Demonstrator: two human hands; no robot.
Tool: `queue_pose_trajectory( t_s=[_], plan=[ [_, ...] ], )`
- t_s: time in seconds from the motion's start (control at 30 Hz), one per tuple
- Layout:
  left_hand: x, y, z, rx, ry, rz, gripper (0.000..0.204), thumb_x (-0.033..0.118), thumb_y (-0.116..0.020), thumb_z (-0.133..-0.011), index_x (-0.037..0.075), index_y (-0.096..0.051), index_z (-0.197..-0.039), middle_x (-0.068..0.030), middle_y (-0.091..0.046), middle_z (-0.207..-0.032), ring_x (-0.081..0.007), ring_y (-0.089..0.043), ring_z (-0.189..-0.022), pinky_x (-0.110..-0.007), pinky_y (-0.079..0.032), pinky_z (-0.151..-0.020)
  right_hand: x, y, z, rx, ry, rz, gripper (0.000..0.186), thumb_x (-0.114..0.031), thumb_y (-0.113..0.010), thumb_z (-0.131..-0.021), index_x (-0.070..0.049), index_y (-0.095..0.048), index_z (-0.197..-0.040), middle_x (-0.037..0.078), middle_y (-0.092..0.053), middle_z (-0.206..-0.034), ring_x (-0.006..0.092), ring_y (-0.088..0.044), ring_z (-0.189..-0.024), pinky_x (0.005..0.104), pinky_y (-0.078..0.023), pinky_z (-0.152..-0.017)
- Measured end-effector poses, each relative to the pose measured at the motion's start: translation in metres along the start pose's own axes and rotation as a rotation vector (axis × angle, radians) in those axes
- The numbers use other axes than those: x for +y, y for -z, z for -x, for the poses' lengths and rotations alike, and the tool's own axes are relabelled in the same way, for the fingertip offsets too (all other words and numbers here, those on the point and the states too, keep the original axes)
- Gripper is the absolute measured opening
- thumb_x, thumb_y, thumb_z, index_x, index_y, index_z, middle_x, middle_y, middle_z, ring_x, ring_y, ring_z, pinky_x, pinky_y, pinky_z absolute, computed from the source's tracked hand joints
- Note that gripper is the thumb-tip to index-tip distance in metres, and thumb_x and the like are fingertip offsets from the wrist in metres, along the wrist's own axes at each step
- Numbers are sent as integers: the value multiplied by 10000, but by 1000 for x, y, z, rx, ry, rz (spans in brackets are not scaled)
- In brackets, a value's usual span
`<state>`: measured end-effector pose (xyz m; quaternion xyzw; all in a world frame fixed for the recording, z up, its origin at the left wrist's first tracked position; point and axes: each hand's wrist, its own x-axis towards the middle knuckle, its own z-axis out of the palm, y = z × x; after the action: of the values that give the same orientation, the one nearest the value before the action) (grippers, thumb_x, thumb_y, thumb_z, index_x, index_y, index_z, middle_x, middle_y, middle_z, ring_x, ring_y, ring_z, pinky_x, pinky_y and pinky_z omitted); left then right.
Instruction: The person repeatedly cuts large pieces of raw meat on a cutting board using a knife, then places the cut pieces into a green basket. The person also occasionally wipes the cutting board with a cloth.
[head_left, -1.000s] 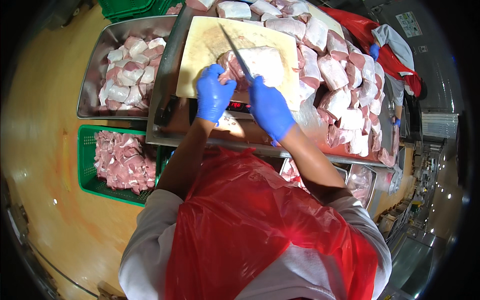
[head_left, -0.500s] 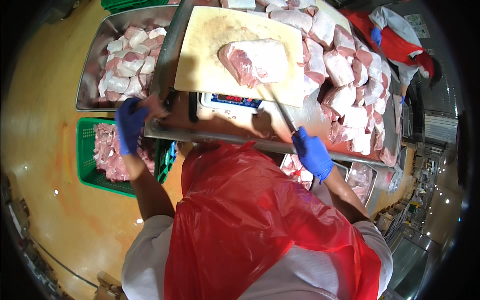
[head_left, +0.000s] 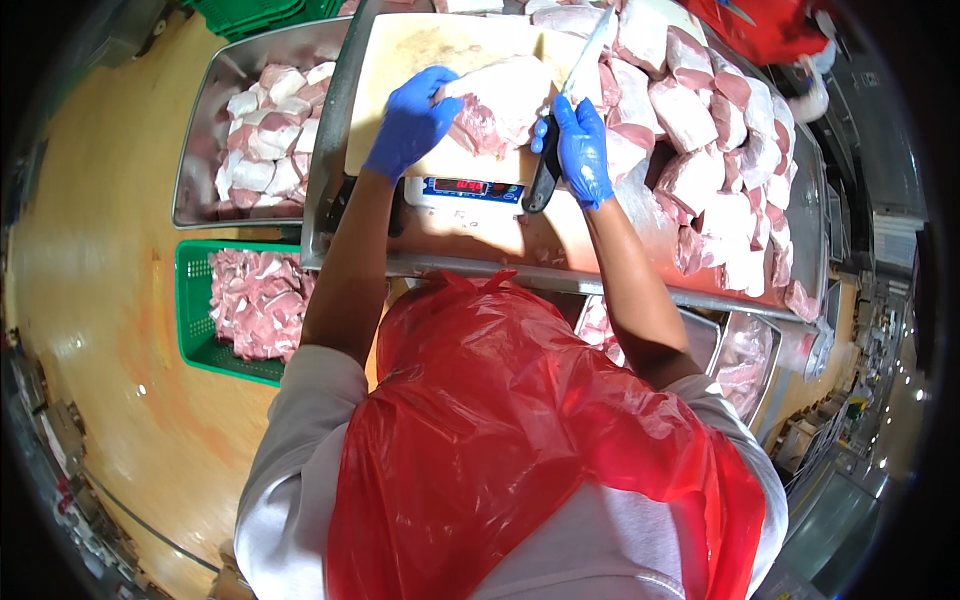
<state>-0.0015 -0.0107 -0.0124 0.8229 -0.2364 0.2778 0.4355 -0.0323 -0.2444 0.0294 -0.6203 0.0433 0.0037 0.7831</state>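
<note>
A thick slab of raw meat (head_left: 508, 92) with a pale fat layer lies on a cream cutting board (head_left: 392, 50). My left hand (head_left: 412, 118), in a blue glove, grips the slab's left end with curled fingers. In my right hand (head_left: 582, 150), also gloved in blue, is a knife (head_left: 546, 172). Its black handle slants toward me, and its blade points up and away past the slab's right side. A digital scale (head_left: 422, 195) with a lit red display shows below the board's near edge.
Many cut meat blocks (head_left: 690, 170) are heaped on the metal table's right. A steel tub (head_left: 190, 185) of meat chunks stands left, with a green basket (head_left: 190, 335) of trimmings nearer. Another person in a red apron (head_left: 765, 30) is at the far right.
My left hand has left the green basket, where it held a small meat scrap, and now grips the slab. My right hand moved up and left; the knife blade swung to point away, off the slab.
</note>
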Motion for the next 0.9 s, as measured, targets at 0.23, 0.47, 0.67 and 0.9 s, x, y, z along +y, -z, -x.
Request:
queue_pose_trajectory(
  t_s=[0.23,0.47,0.67,0.9],
  plan=[
    [60,19,35,172,555,117,135,117,-721,-826,27,-655,-901,-122,-689,-864,-207,-682,-749,-330,-536,-690,-28,-19,37,-130,363,897,222,-204,-529,-1008,16,-528,-1035,262,-645,-727,401,-660,-640,464,-523,-591],
    [64,17,47,242,569,-6,134,116,-726,-792,8,-666,-844,-111,-674,-782,-215,-662,-718,-346,-529,-697,1,-64,50,-334,280,1342,201,-112,-481,-952,41,-459,-1082,279,-664,-802,446,-669,-742,536,-530,-647],
    [51,26,61,398,641,13,116,106,-685,-811,12,-668,-877,-112,-663,-751,-218,-673,-700,-345,-534,-666,3,14,104,-580,60,1576,179,-98,-458,-950,12,-445,-1090,276,-666,-804,451,-670,-746,538,-532,-651],
    [65,11,43,307,381,-86,285,175,-750,-803,35,-667,-1037,-174,-642,-942,-316,-654,-738,-387,-544,-674,-79,45,133,-586,17,1651,178,-102,-508,-942,3,-421,-1056,261,-647,-770,460,-644,-698,562,-500,-611]
  ],
)
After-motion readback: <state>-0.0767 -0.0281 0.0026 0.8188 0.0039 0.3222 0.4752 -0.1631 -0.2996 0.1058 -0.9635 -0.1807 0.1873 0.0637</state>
